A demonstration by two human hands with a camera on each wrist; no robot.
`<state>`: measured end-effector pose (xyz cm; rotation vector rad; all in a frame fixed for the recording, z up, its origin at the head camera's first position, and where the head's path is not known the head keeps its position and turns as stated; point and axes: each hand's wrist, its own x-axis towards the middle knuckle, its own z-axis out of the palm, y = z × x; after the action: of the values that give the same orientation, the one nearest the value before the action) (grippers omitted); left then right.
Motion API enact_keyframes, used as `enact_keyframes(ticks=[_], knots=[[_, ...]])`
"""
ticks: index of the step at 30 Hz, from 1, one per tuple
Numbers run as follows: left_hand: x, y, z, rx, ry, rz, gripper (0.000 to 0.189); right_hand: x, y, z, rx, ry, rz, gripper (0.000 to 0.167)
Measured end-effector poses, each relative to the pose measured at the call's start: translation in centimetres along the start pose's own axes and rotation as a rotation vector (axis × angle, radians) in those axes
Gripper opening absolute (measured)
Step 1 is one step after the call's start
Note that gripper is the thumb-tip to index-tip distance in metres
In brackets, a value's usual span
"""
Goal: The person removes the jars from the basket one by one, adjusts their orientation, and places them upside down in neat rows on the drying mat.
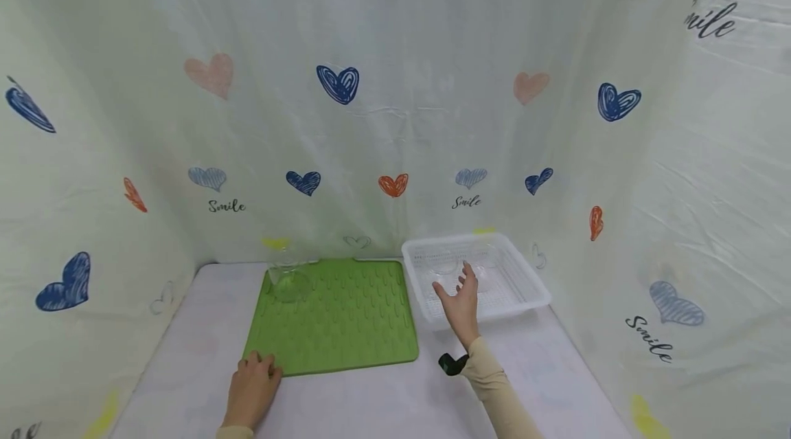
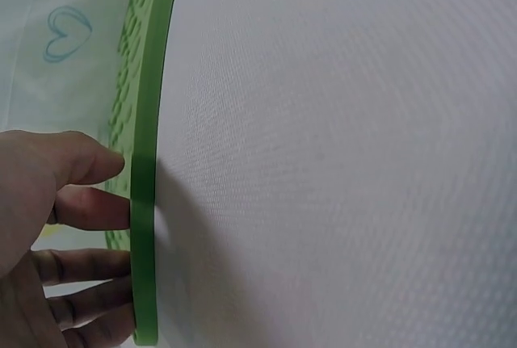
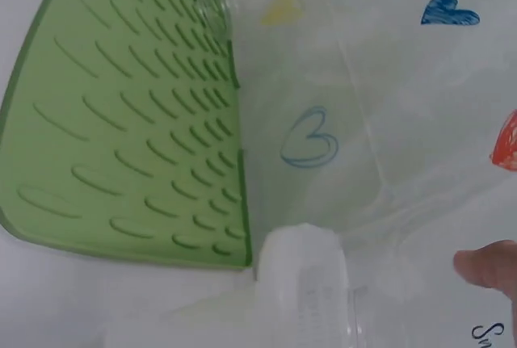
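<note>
My left hand (image 1: 250,389) rests at the front left corner of a green drying mat (image 1: 346,329). In the left wrist view its fingertips (image 2: 113,211) touch the mat's surface by the raised edge. A clear, glass-like vessel (image 1: 292,286) sits at the mat's back left; its outline is faint. Over the near side of a white plastic basket (image 1: 426,303) hovers my right hand (image 1: 462,301), thumb and fingers apart, with nothing visible between them. Clear rounded pieces (image 1: 445,265) show faintly inside the basket. Only a fingertip (image 3: 489,266) of that hand appears in the right wrist view.
The mat and basket stand side by side on a white-covered table (image 1: 383,404). A curtain printed with hearts (image 1: 395,116) encloses the back and both sides, close behind the mat and basket. A dark strap (image 1: 453,363) hangs at my right wrist.
</note>
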<state>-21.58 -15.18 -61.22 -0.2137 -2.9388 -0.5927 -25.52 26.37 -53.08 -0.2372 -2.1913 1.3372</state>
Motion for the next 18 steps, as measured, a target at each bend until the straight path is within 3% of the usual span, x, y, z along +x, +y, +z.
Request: enact_keyframes(ticks=[4,7,18], knots=[[0.0,0.1,-0.2,0.003,0.001,-0.008,0.017,2.3,0.6,-0.4,-0.107,-0.082,0.159,0.102],[0.0,0.0,-0.2,-0.002,-0.006,-0.021,0.019,3.5,1.2,-0.1,-0.109,-0.162,0.259,0.108],[0.6,-0.2,-0.5,-0.039,-0.002,-0.058,0.020,6.9,3.2,1.6,0.157,-0.428,0.614,0.111]])
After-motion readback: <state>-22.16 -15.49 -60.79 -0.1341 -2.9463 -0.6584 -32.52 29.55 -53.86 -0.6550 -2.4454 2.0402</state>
